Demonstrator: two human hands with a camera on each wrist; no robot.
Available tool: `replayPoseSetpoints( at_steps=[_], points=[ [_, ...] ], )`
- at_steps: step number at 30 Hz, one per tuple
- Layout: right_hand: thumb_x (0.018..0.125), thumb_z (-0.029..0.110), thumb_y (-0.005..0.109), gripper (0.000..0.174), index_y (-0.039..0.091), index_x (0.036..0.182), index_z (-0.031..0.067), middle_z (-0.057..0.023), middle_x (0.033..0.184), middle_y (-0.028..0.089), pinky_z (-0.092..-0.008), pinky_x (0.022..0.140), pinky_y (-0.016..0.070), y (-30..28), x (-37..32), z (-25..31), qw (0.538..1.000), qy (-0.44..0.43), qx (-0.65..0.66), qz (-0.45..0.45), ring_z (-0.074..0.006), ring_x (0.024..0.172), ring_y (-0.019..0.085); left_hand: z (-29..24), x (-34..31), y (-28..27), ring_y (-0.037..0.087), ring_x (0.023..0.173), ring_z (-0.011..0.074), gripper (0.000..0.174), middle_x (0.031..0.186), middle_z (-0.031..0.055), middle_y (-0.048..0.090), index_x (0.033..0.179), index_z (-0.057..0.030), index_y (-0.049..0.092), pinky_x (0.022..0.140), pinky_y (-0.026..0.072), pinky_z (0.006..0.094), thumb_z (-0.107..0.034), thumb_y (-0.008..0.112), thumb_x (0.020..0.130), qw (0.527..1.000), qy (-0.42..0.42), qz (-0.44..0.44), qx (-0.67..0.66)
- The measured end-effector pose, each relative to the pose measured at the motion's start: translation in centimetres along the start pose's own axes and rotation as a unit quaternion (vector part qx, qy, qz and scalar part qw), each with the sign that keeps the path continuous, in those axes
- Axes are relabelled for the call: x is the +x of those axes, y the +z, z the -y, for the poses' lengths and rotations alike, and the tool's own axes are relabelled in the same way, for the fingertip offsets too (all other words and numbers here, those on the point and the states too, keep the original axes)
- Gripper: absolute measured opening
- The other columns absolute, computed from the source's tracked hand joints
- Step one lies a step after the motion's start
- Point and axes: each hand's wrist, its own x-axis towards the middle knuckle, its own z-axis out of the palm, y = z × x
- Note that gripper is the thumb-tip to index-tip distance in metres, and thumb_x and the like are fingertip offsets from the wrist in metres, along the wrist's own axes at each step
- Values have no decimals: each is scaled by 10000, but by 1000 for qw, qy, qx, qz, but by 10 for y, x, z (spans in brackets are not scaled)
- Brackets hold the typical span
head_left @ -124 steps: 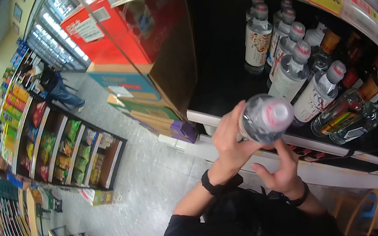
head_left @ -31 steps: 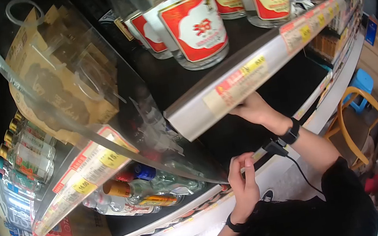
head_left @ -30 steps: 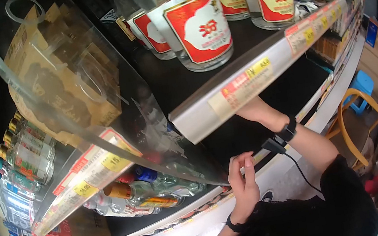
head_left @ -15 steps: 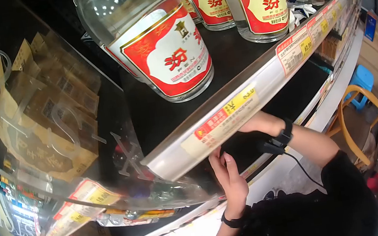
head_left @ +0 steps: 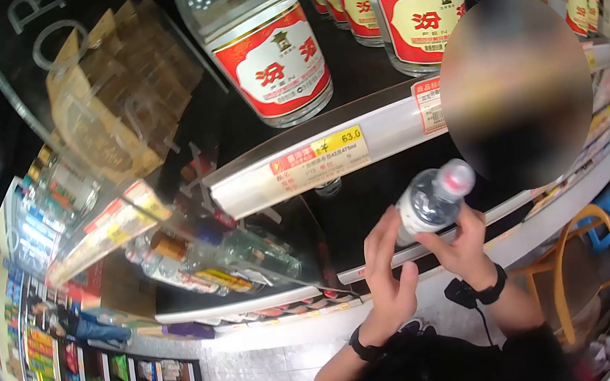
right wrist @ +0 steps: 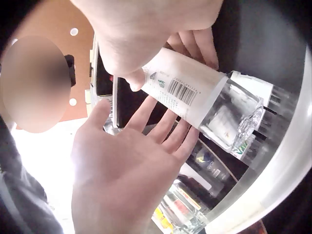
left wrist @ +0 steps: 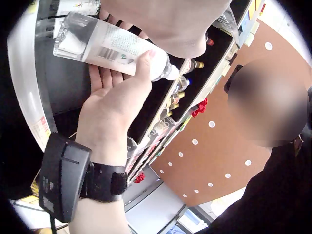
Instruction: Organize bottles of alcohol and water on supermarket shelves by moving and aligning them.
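My right hand (head_left: 462,250) holds a clear bottle (head_left: 427,208) with a pale label and a white-and-pink cap, just in front of the lower shelf. In the left wrist view the right hand's thumb (left wrist: 145,63) presses on the label beside the barcode. My left hand (head_left: 389,276) is at the bottle's other side, thumb apart. The right wrist view shows the left palm (right wrist: 129,161) turned up, its nearly straight fingers lying along the bottle (right wrist: 183,90). The bottle tilts, its cap toward me in the head view.
Large red-labelled bottles (head_left: 270,62) stand on the shelf above, behind a price rail (head_left: 301,166). Left of a clear divider are brown paper bags (head_left: 110,101) and more bottles (head_left: 197,262). A wooden chair (head_left: 568,261) and blue stool (head_left: 609,212) stand at right.
Half a second ago my right hand was partly hidden under the price rail; now it is out, holding the bottle. My left hand has come to the bottle. Earlier, both hands were at the left-hand shelf.
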Motion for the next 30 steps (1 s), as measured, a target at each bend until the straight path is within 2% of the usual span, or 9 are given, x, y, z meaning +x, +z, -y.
replayPoseSetpoints(
  at_steps=[1,3,5,8,9,19,24,27,30],
  points=[
    [694,193,876,457,654,1022,-35,-129,879,729,-301,700,553,-5,-5,4,1000,-12,13,0,-223,779,732,-8,1,4,559,1172,355,489,1271,245,595,1288,53,602,1005,420,424,-298,551,950,999,16,-45,-5],
    [676,201,867,456,652,990,-50,-144,865,724,-304,689,552,-15,-15,10,999,-33,31,11,-243,748,726,-11,-12,4,583,1104,331,430,1208,228,621,1231,53,640,956,443,407,-245,575,927,998,16,-65,19],
    [682,342,844,537,657,991,-56,-152,859,721,-335,673,562,-23,-23,11,994,-105,-31,5,-273,720,719,-15,-22,5,625,921,264,359,1027,208,661,1068,94,717,799,511,356,-203,541,965,994,25,-95,52],
    [684,434,821,598,666,987,-57,-164,852,720,-366,662,573,-24,-28,25,987,-148,-61,15,-303,706,717,-21,-38,-2,625,864,258,337,973,200,666,1040,92,735,746,509,330,-172,540,965,995,-5,-78,61],
    [682,431,823,593,669,986,-54,-164,851,720,-367,661,574,-21,-31,29,989,-136,-59,14,-307,709,719,-23,-39,-4,619,797,249,268,931,152,662,1049,57,746,718,504,323,-54,616,842,994,9,-94,64],
    [606,279,838,488,702,946,-44,-149,805,727,-342,658,591,52,-47,68,987,-134,28,79,-278,684,731,-25,-71,-72,627,786,267,258,946,192,657,1032,83,717,695,511,337,-49,579,858,977,41,-180,110],
    [607,263,827,560,691,1018,-92,-184,872,737,-362,698,609,139,-69,83,982,-111,74,131,-293,755,749,-16,-84,-162,614,760,268,294,950,218,649,1036,90,687,682,511,347,-99,496,917,965,64,-198,162],
    [676,298,806,651,630,1111,-154,-236,989,726,-371,753,616,206,-74,92,956,-193,33,217,-331,856,751,6,-101,-224,622,787,282,301,936,189,667,994,75,718,727,501,366,-124,506,920,956,32,-236,173],
    [735,352,807,689,608,1158,-155,-230,991,729,-370,772,613,287,-79,109,955,-218,47,195,-333,858,750,32,-118,-304,623,812,288,340,969,191,673,995,56,729,756,502,376,-169,476,968,949,25,-229,215]
  ],
)
